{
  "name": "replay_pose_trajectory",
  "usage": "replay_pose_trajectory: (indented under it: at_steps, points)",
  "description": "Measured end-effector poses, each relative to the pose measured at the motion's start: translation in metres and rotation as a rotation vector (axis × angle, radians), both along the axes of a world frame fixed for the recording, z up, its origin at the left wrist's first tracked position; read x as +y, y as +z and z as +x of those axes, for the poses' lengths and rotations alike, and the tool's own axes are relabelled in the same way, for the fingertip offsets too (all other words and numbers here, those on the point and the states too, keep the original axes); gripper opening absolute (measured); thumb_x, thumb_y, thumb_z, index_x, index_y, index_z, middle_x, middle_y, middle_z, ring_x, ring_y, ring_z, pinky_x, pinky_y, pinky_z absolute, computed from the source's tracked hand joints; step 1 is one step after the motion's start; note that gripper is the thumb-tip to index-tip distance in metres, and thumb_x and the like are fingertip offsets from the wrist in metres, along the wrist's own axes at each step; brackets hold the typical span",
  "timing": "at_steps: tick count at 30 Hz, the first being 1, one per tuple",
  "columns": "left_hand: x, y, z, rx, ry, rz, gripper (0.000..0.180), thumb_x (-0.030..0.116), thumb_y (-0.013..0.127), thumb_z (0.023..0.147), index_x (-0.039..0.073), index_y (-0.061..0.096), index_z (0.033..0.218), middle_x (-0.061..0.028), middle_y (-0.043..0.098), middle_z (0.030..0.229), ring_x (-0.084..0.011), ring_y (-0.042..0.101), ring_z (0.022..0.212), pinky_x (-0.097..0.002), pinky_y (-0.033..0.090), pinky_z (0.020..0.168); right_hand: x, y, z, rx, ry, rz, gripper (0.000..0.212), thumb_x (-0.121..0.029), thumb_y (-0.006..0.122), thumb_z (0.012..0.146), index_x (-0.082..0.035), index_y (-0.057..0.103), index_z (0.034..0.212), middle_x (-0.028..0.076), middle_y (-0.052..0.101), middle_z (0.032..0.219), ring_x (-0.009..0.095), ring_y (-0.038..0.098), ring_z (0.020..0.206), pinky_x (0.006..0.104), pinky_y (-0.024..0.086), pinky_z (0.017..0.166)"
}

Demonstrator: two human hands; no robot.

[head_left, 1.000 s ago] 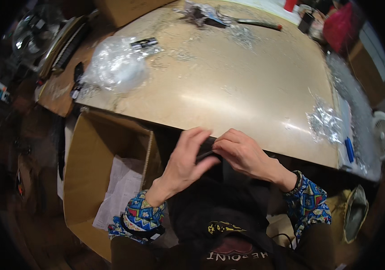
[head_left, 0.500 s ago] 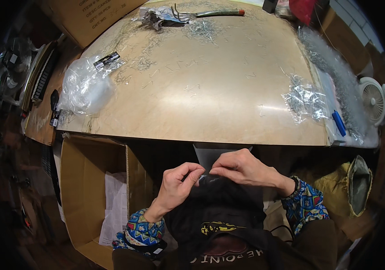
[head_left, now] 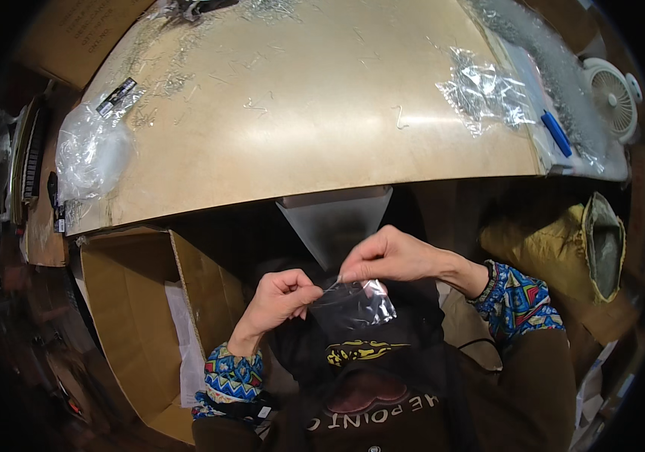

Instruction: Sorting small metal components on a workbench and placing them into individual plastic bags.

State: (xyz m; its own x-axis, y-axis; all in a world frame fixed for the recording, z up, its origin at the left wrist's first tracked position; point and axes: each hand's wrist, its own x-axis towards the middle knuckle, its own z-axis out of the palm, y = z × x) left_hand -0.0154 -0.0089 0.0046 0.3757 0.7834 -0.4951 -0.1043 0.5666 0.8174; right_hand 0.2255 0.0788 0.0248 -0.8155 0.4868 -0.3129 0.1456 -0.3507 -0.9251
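A small clear plastic bag (head_left: 374, 307) hangs in front of my dark apron, its film catching the light. My left hand (head_left: 280, 303) pinches the bag's upper left edge between thumb and forefinger. Beside it, my right hand (head_left: 392, 258) is closed in a pinch at the bag's top, close to the left fingertips. A thin shiny line runs between the two pinches; whether it is a wire or a fold of the film I cannot tell.
Thin metal hooks (head_left: 258, 105) lie scattered over the wooden table (head_left: 277, 158). Clear bags (head_left: 481, 94) and a blue pen (head_left: 556, 134) are at right, near a white fan (head_left: 610, 99). Crumpled plastic (head_left: 93, 154) lies left. Below stand a cardboard box (head_left: 123, 301) and a yellow sack (head_left: 537, 241).
The view has shifted, so the table sits higher in it. The clear bag, barely visible before, now hangs spread below my right hand. My fingertips remain close together.
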Motion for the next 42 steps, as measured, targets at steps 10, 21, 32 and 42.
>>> replay_pose_trajectory:
  at_steps: [10,21,32,42]
  points:
    - [-0.012,-0.065,0.016,0.481,0.056,0.402,0.011,0.009,0.066,0.089,-0.001,0.064,0.093,-0.0080,0.069,0.081,-0.0117,0.064,0.072,-0.0255,0.050,0.065,-0.024,-0.058,0.037,-0.392,0.137,0.875,0.019,-0.023,0.060,0.091,-0.007,0.069,0.095,0.015,0.068,0.081,0.034,0.065,0.076,0.0411,0.052,0.062]
    - [-0.020,-0.089,0.017,-0.396,0.467,-0.065,0.034,-0.002,0.064,0.088,0.001,0.052,0.120,-0.0087,0.066,0.108,-0.0124,0.064,0.094,-0.0246,0.053,0.081,0.068,0.058,-0.020,-0.219,-0.024,0.807,0.027,-0.022,0.063,0.092,-0.003,0.067,0.110,0.016,0.068,0.096,0.027,0.066,0.084,0.0335,0.051,0.071]
    - [-0.016,-0.082,0.018,-0.481,0.446,-0.299,0.036,0.006,0.066,0.090,0.004,0.055,0.123,-0.0031,0.063,0.115,-0.0096,0.062,0.099,-0.0235,0.052,0.084,0.263,-0.003,-0.290,-0.356,0.059,1.836,0.052,-0.046,0.038,0.099,-0.019,0.041,0.143,0.020,0.028,0.152,0.046,0.018,0.142,0.0609,0.016,0.113]
    - [-0.012,-0.090,0.018,-0.544,0.438,-0.305,0.034,0.005,0.068,0.088,0.002,0.057,0.120,-0.0054,0.065,0.109,-0.0099,0.063,0.094,-0.0213,0.052,0.080,0.270,0.011,-0.199,-0.542,0.212,1.652,0.050,-0.040,0.036,0.101,-0.010,0.041,0.141,0.021,0.033,0.149,0.046,0.027,0.137,0.0585,0.025,0.111]
